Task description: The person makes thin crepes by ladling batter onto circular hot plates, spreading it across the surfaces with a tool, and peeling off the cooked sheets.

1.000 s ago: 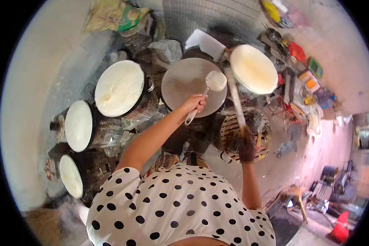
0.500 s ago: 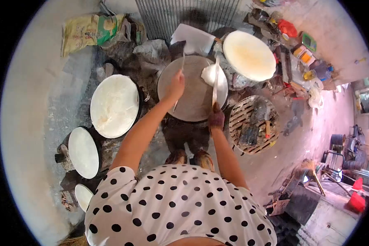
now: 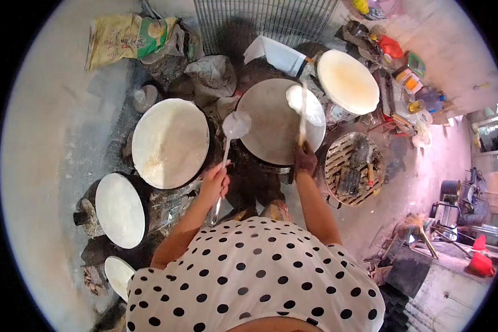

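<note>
My left hand (image 3: pixel 214 182) is closed round the handle of a ladle (image 3: pixel 237 125), whose pale, coated bowl hangs by the left edge of a round griddle (image 3: pixel 265 122). My gloved right hand (image 3: pixel 305 159) grips a long, flat spreading spatula (image 3: pixel 302 113) at the griddle's near right side. Its blade reaches across the right part of the plate. Around the blade lies white batter (image 3: pixel 314 113), a thicker patch at the far side and a thin film to the right. Bare grey surface shows on the rest of the griddle.
More round plates covered with pale sheets stand to the left (image 3: pixel 170 144) and at the back right (image 3: pixel 348 82). A white cloth (image 3: pixel 274 53) lies behind the griddle. A slatted round rack (image 3: pixel 337 166) holding tools is at the right. A yellow-green sack (image 3: pixel 128 40) leans at the back left.
My left hand has drawn back toward my body with the ladle, leaving the griddle. My right hand and spatula remain at the batter, which covers more of the plate's right side.
</note>
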`<state>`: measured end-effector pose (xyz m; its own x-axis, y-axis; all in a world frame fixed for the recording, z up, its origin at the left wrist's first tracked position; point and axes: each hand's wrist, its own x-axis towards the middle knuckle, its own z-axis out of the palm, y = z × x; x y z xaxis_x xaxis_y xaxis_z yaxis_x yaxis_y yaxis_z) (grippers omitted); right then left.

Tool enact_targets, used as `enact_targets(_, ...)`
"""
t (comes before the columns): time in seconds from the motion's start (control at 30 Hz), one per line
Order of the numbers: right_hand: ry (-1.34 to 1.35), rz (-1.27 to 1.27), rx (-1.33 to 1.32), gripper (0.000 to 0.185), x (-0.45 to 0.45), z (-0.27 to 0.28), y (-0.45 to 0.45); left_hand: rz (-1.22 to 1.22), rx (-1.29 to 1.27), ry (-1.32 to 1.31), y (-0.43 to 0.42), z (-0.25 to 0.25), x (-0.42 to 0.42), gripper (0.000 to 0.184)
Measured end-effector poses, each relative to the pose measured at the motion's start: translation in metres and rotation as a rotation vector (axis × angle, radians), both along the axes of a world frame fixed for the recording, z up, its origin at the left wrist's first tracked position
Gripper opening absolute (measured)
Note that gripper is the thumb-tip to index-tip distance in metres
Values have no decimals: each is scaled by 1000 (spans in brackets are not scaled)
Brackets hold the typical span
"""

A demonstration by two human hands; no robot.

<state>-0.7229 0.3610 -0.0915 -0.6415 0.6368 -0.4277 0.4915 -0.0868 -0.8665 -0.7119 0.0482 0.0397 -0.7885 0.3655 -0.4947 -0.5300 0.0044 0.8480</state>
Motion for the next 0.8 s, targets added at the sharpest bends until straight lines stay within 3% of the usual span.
enact_targets(0.07, 306, -308, 22, 47, 34, -13, -11, 18, 7, -35, -19, -1, 13, 36)
enact_targets(0.1, 305, -304, 26, 47, 33, -18, -13, 30, 18, -37, -28, -2, 18, 37)
enact_targets(0.17, 265, -129, 65, 48, 22, -19, -19, 51, 28, -28, -36, -4, 25, 37)
enact_targets(0.2, 17, -116, 241, 50, 1, -18, -15, 97, 74, -60, -38, -7, 28, 37)
enact_targets(0.23, 23, -112, 236, 50, -14, -20, -10, 141, 117, -94, -40, -12, 32, 37)
enact_targets(0.33, -170, 372, 562, 47, -42, -23, 18, 187, 206, -122, -40, -25, 34, 38)
enact_targets(0.37, -159, 366, 554, 47, -37, -21, 36, 220, 248, -148, -37, -23, 33, 38)
enact_targets(0.43, -93, 301, 124, 42, -18, -22, 66, 237, 238, -169, -33, -16, 31, 38)
enact_targets(0.57, 173, 35, 103, 40, 26, -9, 69, 246, 276, -148, -28, -14, 33, 39)
enact_targets(0.6, 180, 98, 57, 50, 21, -24, 70, 263, 283, -150, -25, -14, 33, 38)
enact_targets(0.67, -92, 289, 454, 54, 1, -16, 60, 279, 276, -153, -20, -10, 33, 38)
enact_targets(0.73, -121, 364, 384, 52, -26, 33, 42, 318, 235, -196, -10, -6, 36, 38)
enact_targets(0.8, -143, 439, 320, 50, -42, 40, 48, 325, 234, -208, -2, -5, 38, 38)
